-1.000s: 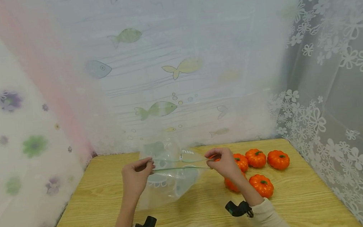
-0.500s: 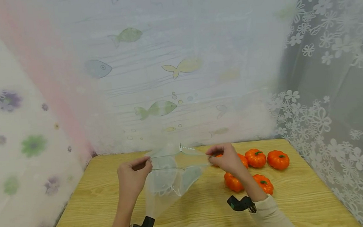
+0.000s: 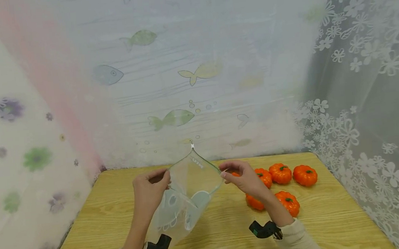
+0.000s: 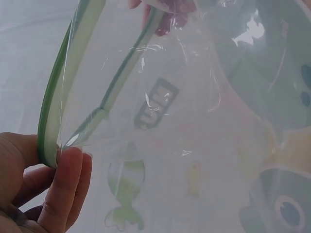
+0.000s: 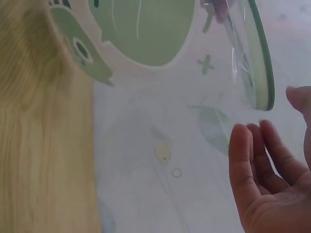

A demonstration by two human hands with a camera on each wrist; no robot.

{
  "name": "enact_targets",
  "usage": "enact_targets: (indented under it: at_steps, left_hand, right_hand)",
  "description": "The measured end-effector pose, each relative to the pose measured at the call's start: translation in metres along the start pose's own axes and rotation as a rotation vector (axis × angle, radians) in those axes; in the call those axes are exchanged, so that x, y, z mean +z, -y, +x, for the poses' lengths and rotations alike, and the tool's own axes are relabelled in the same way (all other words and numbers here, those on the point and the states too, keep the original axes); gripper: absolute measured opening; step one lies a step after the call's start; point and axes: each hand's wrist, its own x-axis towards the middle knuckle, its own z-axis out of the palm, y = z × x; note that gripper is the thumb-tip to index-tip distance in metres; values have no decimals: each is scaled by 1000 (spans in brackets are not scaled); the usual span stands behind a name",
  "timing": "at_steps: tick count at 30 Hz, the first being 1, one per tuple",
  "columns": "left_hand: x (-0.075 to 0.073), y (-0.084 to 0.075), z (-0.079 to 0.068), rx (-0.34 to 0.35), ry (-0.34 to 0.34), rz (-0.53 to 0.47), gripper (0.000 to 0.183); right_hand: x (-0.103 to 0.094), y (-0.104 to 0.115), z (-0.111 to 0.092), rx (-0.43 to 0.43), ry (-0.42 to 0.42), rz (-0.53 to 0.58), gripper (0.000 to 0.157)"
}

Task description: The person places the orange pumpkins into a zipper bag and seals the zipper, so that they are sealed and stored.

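Observation:
A clear zip bag (image 3: pixel 200 201) with pale cartoon prints hangs over the table, its mouth spread into a diamond. At the far point of the mouth sits a small white zip slider (image 3: pixel 192 145). My left hand (image 3: pixel 152 192) pinches the bag's left edge; in the left wrist view thumb and fingers (image 4: pixel 68 187) meet at the green zip strip (image 4: pixel 51 107). Beside the right corner of the mouth is my right hand (image 3: pixel 245 180). In the right wrist view its fingers (image 5: pixel 240 160) and thumb stand apart, with the strip's end (image 5: pixel 265 99) near them, not gripped.
Several shiny orange toy pumpkins (image 3: pixel 281 173) with green stems lie on the right of the wooden table (image 3: pixel 104 212), some partly behind my right arm. A fish-print curtain (image 3: pixel 254 96) hangs behind the table. Black wrist devices (image 3: pixel 263 229) sit at both sleeves.
The bag's mouth has gone from two nearly parallel edges to a wide diamond, its slider end rising at the back. My hands have come closer together, and the right fingers have loosened from the edge.

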Motion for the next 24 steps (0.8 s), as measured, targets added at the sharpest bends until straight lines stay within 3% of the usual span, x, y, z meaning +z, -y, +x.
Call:
enact_targets:
  at_steps: [5, 11, 19, 24]
  left_hand:
    - [-1, -1, 5, 4, 23, -15, 18]
    - [-4, -1, 8, -36, 41, -57, 21]
    - [-6, 4, 12, -76, 52, -79, 25]
    - [-6, 8, 17, -90, 52, -93, 27]
  right_hand:
    - [-1, -8, -7, -26, -113, 100, 35]
    - [1, -34, -24, -36, -246, 209, 34]
    - [-14, -71, -57, 1, -346, 94, 30]
    - [-34, -86, -76, -94, -393, 79, 27]
